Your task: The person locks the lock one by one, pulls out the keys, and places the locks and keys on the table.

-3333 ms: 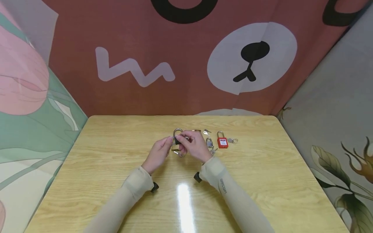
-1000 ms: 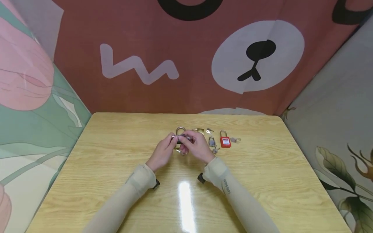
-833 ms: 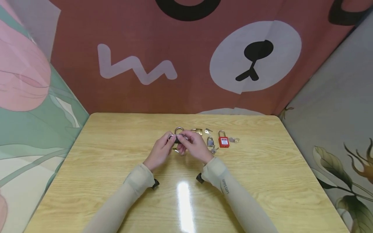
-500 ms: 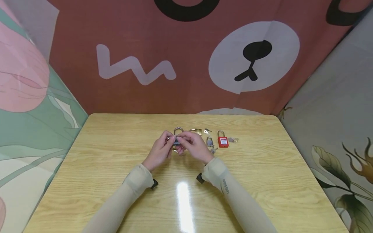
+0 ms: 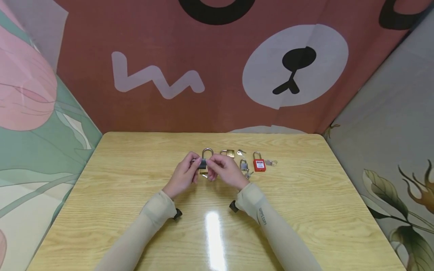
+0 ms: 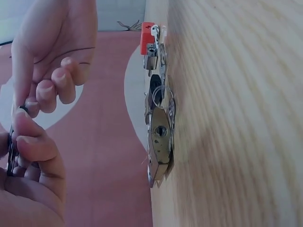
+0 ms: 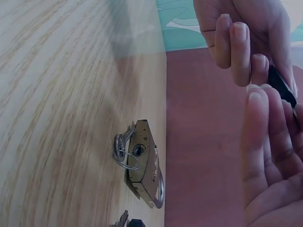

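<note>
Between both hands, above the table, is a small black padlock (image 5: 202, 164) with a silver loop at its left side. My left hand (image 5: 183, 176) grips it between thumb and curled fingers. My right hand (image 5: 227, 170) pinches at its right end with thumb and index finger; whether a key is there is hidden. In the right wrist view the black padlock (image 7: 280, 84) shows edge-on between the fingertips. Behind the hands lies a large brass padlock (image 7: 143, 163) with keys on a ring (image 7: 124, 153); its steel shackle (image 5: 208, 149) rises above the fingers.
Right of the hands on the wooden table (image 5: 135, 162) lie a brass padlock (image 5: 230, 153), loose keys (image 5: 241, 152), a small grey padlock (image 5: 244, 165) with keys (image 5: 249, 175), and a red padlock (image 5: 259, 165) with keys (image 5: 271, 163). A printed curtain (image 5: 217, 113) hangs behind the table's far edge.
The black padlock has turned between the fingers and shifted slightly left. My hands have drawn a little apart over the last half second. The padlocks on the table stay put.
</note>
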`<state>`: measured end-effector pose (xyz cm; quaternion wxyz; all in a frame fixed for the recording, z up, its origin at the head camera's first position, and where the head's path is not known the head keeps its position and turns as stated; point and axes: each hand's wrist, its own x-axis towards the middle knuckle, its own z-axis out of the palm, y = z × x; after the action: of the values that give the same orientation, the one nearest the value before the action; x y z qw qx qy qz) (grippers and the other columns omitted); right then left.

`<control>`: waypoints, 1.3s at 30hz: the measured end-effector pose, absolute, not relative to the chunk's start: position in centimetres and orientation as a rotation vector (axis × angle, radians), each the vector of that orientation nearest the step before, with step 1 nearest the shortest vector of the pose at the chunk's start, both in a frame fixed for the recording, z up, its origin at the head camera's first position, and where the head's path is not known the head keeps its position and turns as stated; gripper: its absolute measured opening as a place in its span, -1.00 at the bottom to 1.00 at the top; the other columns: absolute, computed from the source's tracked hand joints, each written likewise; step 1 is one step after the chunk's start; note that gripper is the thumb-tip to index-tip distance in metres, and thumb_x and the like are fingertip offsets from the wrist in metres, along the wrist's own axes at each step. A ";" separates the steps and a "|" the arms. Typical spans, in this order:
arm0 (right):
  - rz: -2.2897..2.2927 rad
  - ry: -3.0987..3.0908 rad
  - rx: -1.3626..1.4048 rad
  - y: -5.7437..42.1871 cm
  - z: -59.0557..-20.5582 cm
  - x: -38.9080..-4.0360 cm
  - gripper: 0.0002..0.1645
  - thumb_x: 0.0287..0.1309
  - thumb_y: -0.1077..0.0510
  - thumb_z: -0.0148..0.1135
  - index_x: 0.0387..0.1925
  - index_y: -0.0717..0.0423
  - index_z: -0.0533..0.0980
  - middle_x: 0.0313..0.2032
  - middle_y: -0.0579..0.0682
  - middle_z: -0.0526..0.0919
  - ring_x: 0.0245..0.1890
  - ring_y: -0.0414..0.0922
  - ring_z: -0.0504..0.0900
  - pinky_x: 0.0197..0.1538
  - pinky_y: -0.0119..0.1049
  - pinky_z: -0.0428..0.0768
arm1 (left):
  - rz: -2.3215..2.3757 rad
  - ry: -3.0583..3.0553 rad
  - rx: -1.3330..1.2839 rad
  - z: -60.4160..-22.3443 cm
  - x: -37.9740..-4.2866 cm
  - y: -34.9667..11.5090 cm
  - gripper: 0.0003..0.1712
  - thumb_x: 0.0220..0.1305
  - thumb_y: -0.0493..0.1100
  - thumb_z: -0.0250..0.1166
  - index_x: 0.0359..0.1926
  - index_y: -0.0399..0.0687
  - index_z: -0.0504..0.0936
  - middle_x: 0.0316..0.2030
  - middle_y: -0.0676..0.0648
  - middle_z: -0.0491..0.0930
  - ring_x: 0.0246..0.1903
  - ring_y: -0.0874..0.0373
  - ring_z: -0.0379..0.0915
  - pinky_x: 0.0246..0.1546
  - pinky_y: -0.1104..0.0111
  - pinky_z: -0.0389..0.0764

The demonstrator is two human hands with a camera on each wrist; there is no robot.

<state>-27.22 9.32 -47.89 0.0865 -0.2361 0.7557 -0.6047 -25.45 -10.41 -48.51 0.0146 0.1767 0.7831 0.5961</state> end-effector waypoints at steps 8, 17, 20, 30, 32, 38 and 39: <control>-1.815 2.385 -0.614 11.1 -47.8 -27.8 -0.67 0.54 0.10 0.15 -0.36 0.22 0.57 -0.52 0.13 0.64 -0.55 -0.10 0.61 -0.44 -0.22 0.70 | 1.960 2.413 0.388 -48.2 -26.1 -12.8 -0.72 0.69 -0.05 -0.05 -0.01 -0.19 0.40 -0.63 -0.09 0.41 -0.65 0.14 0.35 -0.63 0.37 0.43; -1.654 2.543 -0.588 11.3 -47.8 -28.5 -0.79 0.38 0.09 0.36 -0.26 0.17 0.74 -0.44 0.19 0.73 -0.50 -0.12 0.66 -0.41 -0.23 0.70 | 1.933 2.456 0.363 -47.4 -26.4 -14.2 -0.71 0.68 0.00 -0.05 0.05 -0.15 0.39 -0.57 -0.11 0.44 -0.57 -0.02 0.41 -0.57 0.23 0.52; -1.547 2.584 -0.623 10.0 -48.1 -28.7 -0.78 0.39 0.12 0.35 -0.19 0.23 0.74 -0.41 0.11 0.76 -0.47 -0.17 0.70 -0.34 -0.23 0.75 | 1.935 2.456 0.345 -47.5 -26.3 -14.3 -0.70 0.68 0.00 -0.05 0.05 -0.16 0.39 -0.55 -0.11 0.44 -0.57 0.06 0.40 -0.56 0.25 0.52; -0.989 2.900 -0.791 5.3 -49.3 -30.0 -0.90 0.37 0.12 0.37 -0.31 -0.02 0.67 -0.40 -0.16 0.76 -0.41 -0.29 0.65 -0.25 -0.39 0.63 | 1.974 2.437 0.287 -47.7 -26.6 -15.1 -0.66 0.68 0.02 -0.04 0.05 -0.20 0.37 -0.53 -0.23 0.46 -0.53 -0.10 0.44 -0.53 0.28 0.52; -0.882 2.936 -0.838 4.6 -49.6 -30.0 -0.91 0.34 0.12 0.40 -0.33 -0.03 0.71 -0.37 -0.15 0.78 -0.37 -0.26 0.68 -0.20 -0.37 0.65 | 1.983 2.420 0.275 -47.9 -26.5 -15.2 -0.67 0.68 0.00 -0.04 0.04 -0.22 0.37 -0.54 -0.22 0.46 -0.55 -0.03 0.43 -0.54 0.29 0.52; -0.587 3.058 -1.058 3.0 -50.2 -29.9 -0.92 0.14 0.18 0.52 -0.44 -0.06 0.79 -0.40 -0.15 0.77 -0.34 -0.21 0.70 -0.14 -0.32 0.68 | 2.015 2.386 0.287 -48.2 -26.4 -15.3 -0.69 0.68 -0.02 -0.04 0.02 -0.22 0.37 -0.56 -0.16 0.43 -0.58 0.08 0.38 -0.55 0.34 0.47; -0.540 3.069 -1.089 2.9 -50.2 -29.9 -0.90 0.13 0.20 0.52 -0.47 -0.06 0.79 -0.41 -0.14 0.75 -0.35 -0.20 0.69 -0.16 -0.32 0.68 | 2.016 2.386 0.289 -48.2 -26.4 -15.3 -0.70 0.68 -0.02 -0.04 0.02 -0.21 0.37 -0.56 -0.15 0.43 -0.58 0.08 0.38 -0.55 0.34 0.47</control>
<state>-29.90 2.85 -50.21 -0.0795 -0.3289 0.9268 -0.1630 -26.36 -15.25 -48.24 0.0022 0.0921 0.7606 0.6426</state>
